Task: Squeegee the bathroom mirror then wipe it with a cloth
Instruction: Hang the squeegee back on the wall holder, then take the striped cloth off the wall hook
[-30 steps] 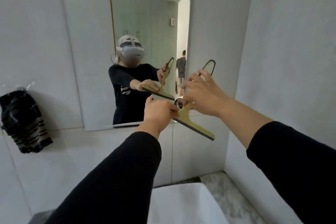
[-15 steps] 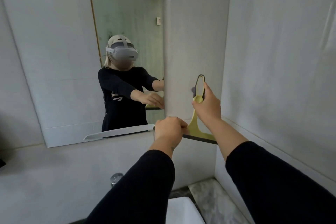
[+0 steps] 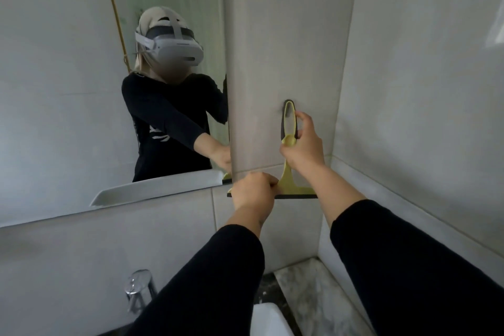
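The right grip (image 3: 304,144) is closed around the handle of a yellow-green plastic squeegee with a black loop handle and black rubber blade (image 3: 287,169), the fingers wrapped at the point where the loop meets the stem. The left grip (image 3: 255,189) is closed on the left part of the blade bar, below and to the left of the right grip; its knuckles hide that stretch of the bar.

In the head view, the squeegee stands upright, its loop above the right grip and lying against a pale grey tiled wall panel (image 3: 286,49); whether the loop hangs on a hook there cannot be told. The blade runs level just below both grips, its right end sticking out under the right wrist. Left of the left grip, the large frameless bathroom mirror (image 3: 68,90) covers the wall and reflects the person in a black top wearing a headset. The squeegee sits just right of the mirror's right edge, on the wall and not on the glass. Well below the grips, a chrome tap (image 3: 139,289) and the rim of a white basin (image 3: 270,319) show between the black sleeves, with a marbled grey stone counter (image 3: 305,281) under the right forearm.
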### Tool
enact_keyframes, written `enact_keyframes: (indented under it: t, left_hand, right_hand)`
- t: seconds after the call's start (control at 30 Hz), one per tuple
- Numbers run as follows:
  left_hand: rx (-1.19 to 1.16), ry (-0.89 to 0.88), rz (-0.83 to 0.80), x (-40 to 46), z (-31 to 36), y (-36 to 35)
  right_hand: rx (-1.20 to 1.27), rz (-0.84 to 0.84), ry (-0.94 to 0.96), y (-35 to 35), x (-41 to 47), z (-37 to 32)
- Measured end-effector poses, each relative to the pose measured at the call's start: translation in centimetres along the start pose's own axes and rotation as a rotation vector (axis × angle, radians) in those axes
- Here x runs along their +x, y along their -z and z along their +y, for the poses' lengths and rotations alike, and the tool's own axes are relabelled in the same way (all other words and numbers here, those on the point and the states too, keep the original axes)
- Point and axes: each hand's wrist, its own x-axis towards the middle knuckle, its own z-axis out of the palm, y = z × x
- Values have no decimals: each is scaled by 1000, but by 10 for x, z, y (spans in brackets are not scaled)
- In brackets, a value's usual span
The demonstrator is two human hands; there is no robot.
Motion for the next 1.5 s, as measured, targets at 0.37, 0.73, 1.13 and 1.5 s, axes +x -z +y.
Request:
enact_keyframes:
  t: [0.37, 0.73, 1.13, 1.5]
  left_hand:
    - [-107, -100, -75, 6, -25, -33]
    - [50, -149, -39, 6, -35, -48]
    - [-34, -196, 4, -11, -36, -4]
    - [1, 34, 54, -94, -99, 136]
  right_hand:
    - [20, -45, 64, -8, -3, 30]
    - [21, -52, 51, -12, 0, 37]
    - [-293, -53, 73, 0, -16, 12]
    - [-425, -532, 270, -32, -102, -107]
